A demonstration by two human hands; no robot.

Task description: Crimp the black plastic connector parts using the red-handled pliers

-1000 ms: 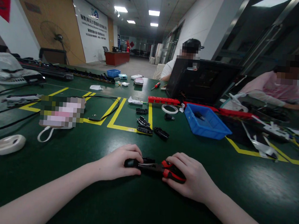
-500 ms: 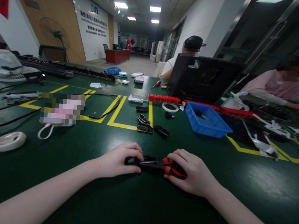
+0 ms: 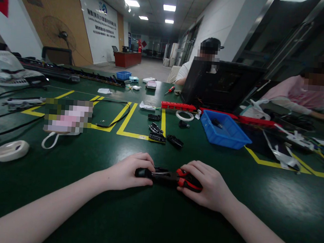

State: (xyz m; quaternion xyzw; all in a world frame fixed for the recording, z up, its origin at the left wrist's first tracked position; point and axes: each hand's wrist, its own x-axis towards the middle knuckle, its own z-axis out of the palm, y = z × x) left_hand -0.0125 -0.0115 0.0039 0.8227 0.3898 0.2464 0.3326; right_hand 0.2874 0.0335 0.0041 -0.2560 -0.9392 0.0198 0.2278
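Observation:
My right hand is closed around the red-and-black handles of a pair of pliers lying low on the green table. The jaws point left and meet a small black part, which my left hand grips with curled fingers. Both hands rest on the table surface, close together near the front middle.
Several small black parts lie inside a yellow-taped box ahead. A blue bin, a tape roll and a red strip sit beyond. A white round object lies left. Two other people sit behind a black case.
Both hands stay closed on the pliers and the black part with almost no shift. The view has tilted slightly, so the hands sit a little higher in the picture.

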